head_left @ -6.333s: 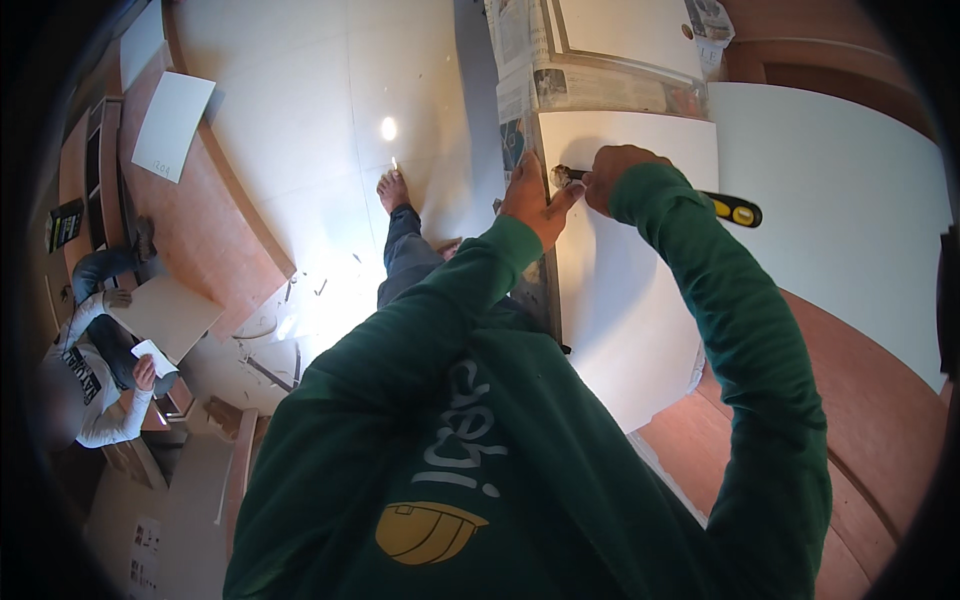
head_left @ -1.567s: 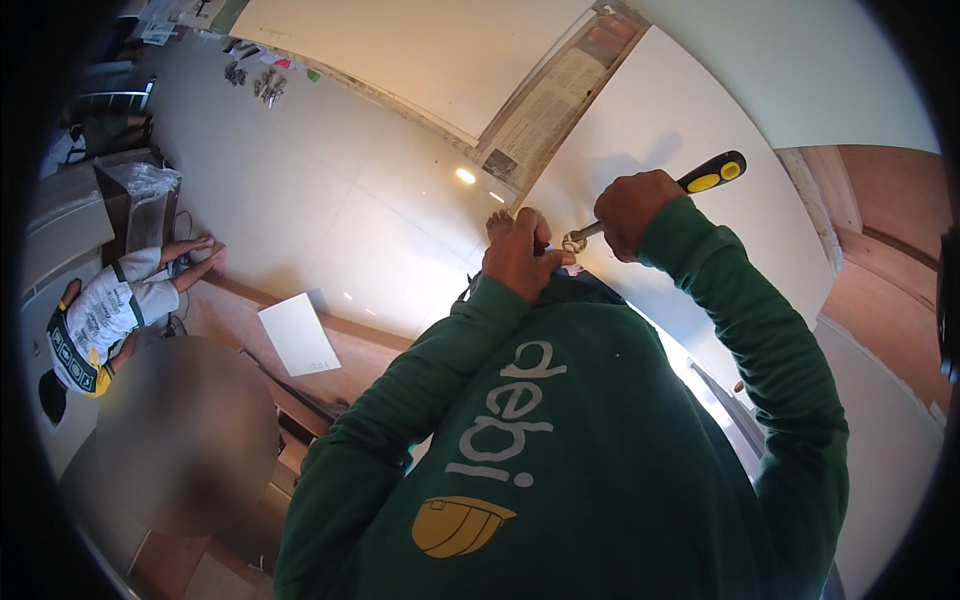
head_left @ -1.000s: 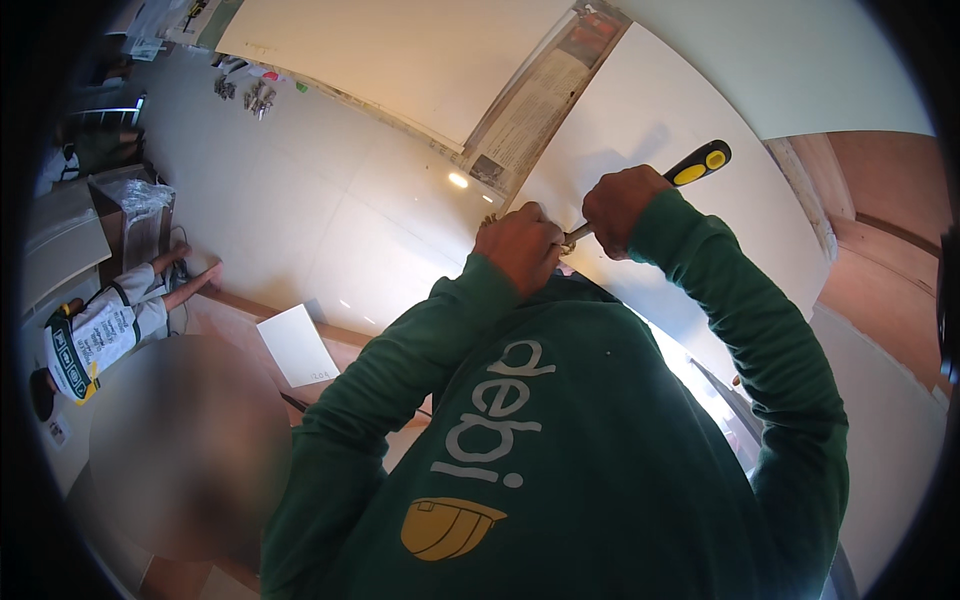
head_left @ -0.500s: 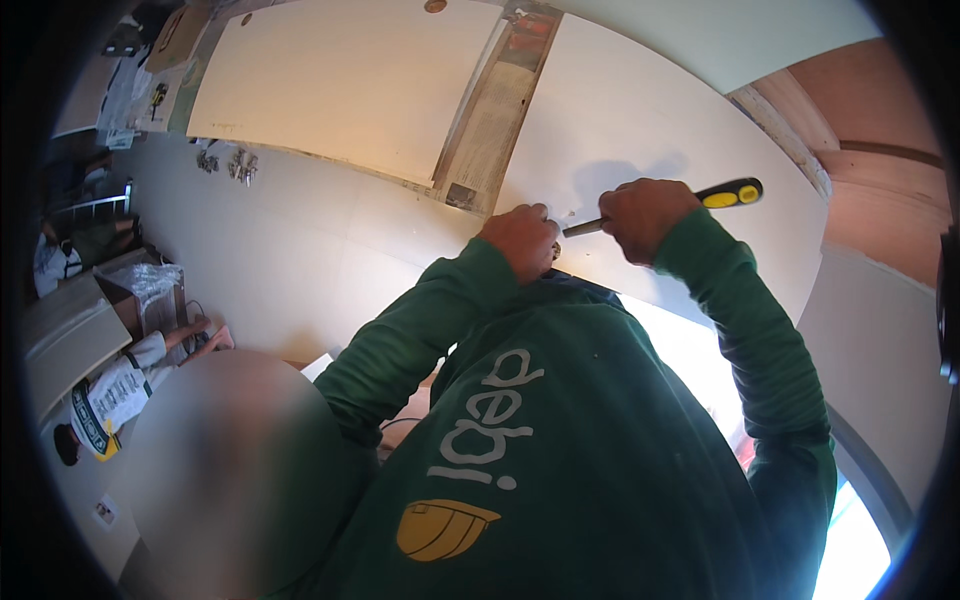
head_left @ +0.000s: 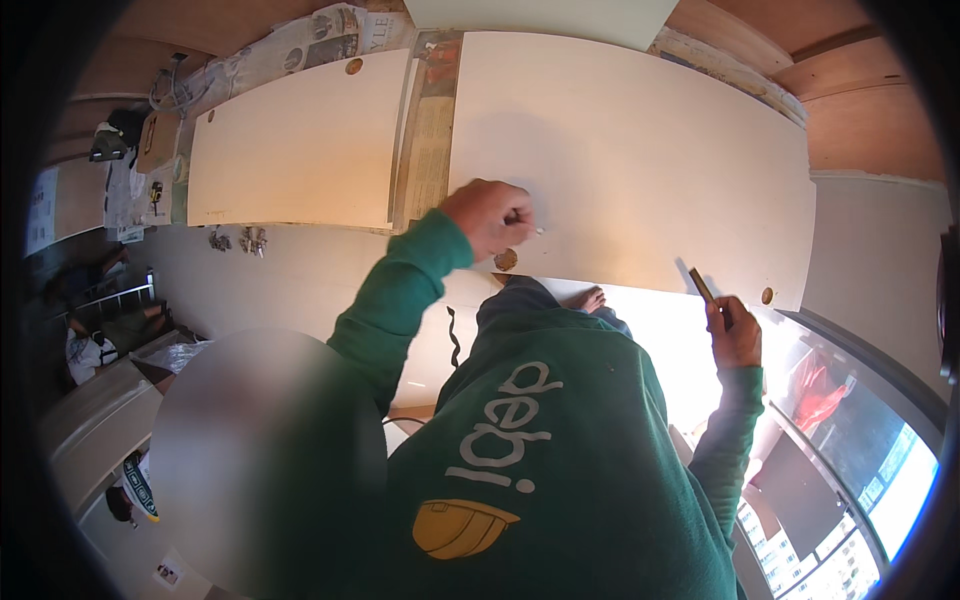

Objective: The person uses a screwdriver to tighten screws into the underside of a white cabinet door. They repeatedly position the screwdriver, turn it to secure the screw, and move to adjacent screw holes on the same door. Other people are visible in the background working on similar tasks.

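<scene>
My left hand [head_left: 490, 218] is closed just above the large cream door panel [head_left: 640, 150], its fingers curled. A tiny pale bit shows beyond the fingertips, too small to name. Close below that hand, a round brown recess [head_left: 506, 260] is cut into the panel's near edge. My right hand [head_left: 735, 332] is wrapped round a chisel, off the panel's near right edge. The chisel's narrow blade [head_left: 702, 285] points up and left toward the panel, while its handle is hidden in my grip. Another round recess [head_left: 767, 296] lies near the panel's right corner.
A second cream panel [head_left: 290, 150] lies to the left, past a paper-covered strip [head_left: 430, 150]. Metal hinges [head_left: 253, 241] sit in a cluster on the floor below it. Newspaper [head_left: 300, 45] lines the far side. Other people are at the far left. A bare foot [head_left: 590, 299] shows below the panel.
My right hand has drawn back to the right and nearer my body with the chisel, away from my left hand. My left hand has lifted off the panel's near edge, uncovering the round recess.
</scene>
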